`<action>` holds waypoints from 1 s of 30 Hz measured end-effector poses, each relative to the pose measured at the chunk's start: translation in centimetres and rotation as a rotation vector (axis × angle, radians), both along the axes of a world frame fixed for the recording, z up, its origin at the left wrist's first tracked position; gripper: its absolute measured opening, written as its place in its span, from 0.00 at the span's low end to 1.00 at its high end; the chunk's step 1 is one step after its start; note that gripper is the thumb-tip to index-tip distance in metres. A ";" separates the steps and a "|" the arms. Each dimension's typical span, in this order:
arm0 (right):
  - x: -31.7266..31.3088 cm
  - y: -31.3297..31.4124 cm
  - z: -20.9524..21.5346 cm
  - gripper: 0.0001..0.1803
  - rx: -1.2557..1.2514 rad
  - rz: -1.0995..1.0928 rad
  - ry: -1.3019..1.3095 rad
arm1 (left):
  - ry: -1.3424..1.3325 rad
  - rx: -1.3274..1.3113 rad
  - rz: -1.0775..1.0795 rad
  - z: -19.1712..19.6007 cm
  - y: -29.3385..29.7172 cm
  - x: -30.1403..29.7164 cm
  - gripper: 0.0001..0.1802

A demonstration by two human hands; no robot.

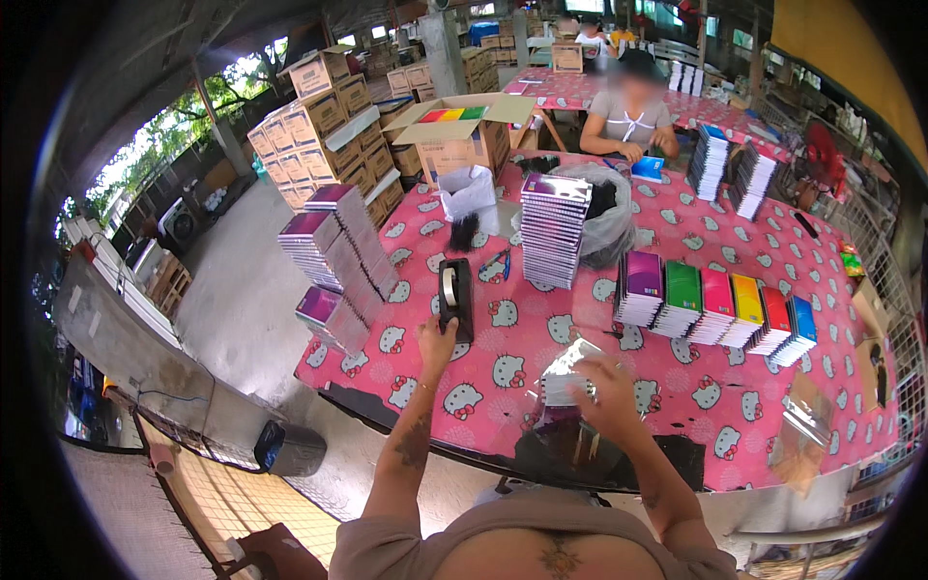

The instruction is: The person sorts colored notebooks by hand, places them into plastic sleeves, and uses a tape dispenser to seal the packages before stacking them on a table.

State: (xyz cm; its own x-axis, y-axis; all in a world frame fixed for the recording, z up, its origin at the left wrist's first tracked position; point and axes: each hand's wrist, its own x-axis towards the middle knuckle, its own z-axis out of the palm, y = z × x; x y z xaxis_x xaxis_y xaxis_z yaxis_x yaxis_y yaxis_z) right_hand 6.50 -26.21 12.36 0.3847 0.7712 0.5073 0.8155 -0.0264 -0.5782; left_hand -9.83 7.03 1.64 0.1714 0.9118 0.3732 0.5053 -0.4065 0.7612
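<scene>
A black tape dispenser (468,327) with a roll of tape stands left of the middle of the table. At its near end is my left hand (439,340), fingers pinched together where the tape comes off; the tape end itself is too small to see. My right hand (611,394) is bent over a small spiral-bound notebook bundle (563,391) in glossy clear film near the front edge. Its fingers grip the bundle's right side, and glare on the film hides the cover.
A tall stack of purple notebooks (553,237) and a row of coloured stacks (698,311) stand beyond. More purple stacks (324,253) line the left edge. Scissors (496,263) and a plastic bag (619,217) lie mid-table. Opposite, a co-worker (633,121) handles a blue notebook (647,169).
</scene>
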 end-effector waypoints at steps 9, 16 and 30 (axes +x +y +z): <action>-3.1 1.4 -0.7 0.12 -0.347 -0.022 -0.234 | -0.523 -0.478 -0.286 -5.0 2.3 0.7 0.11; -4.4 1.7 -1.2 0.13 -0.316 -0.088 -0.258 | 0.411 -0.118 -0.325 -1.6 2.5 -2.9 0.09; -4.7 1.7 1.0 0.21 -0.328 -0.137 -0.251 | -0.027 0.062 -1.481 8.1 -9.7 3.6 0.13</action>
State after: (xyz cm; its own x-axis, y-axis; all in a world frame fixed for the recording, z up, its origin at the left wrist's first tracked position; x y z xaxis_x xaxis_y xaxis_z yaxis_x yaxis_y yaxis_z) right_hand 1.76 -24.53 13.38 0.3905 0.8577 0.3345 0.9058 -0.2932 -0.3058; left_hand -6.23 -2.68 9.71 0.9010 -0.1000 0.4221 -0.4019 -0.5584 0.7257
